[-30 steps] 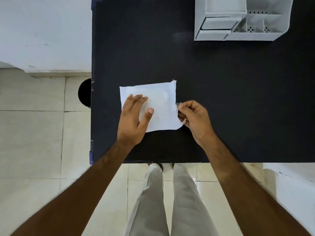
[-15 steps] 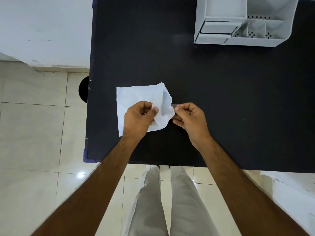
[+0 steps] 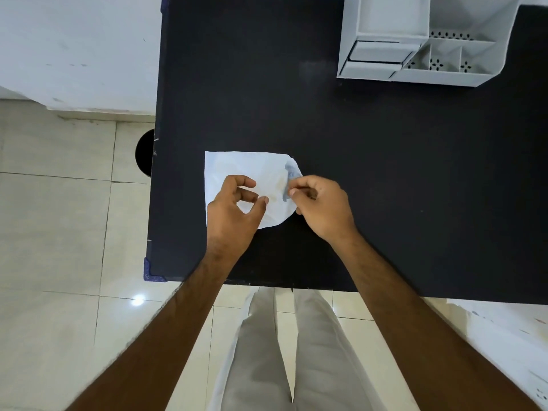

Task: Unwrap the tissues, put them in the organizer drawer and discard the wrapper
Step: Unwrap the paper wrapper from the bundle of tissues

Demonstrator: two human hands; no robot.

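A flat white tissue pack (image 3: 237,166) in thin wrapper lies near the front left of the black table (image 3: 355,173). My left hand (image 3: 234,212) rests on its near half, thumb and forefinger pinching the wrapper. At the pack's right edge my right hand (image 3: 321,206) pinches a small greyish wrapper flap (image 3: 289,176), which is lifted and curled. The white organizer (image 3: 462,75) stands at the table's far right, its drawer (image 3: 376,54) on the left side shut.
A dark round bin (image 3: 146,152) sits on the tiled floor just left of the table, partly hidden by its edge. A white wall runs along the far left. My legs stand at the table's front edge.
The pack's right side, lifted and crumpled half a second ago, now lies flatter. My right hand has moved up onto the pack's right edge and peels the flap; my left hand has shifted slightly.
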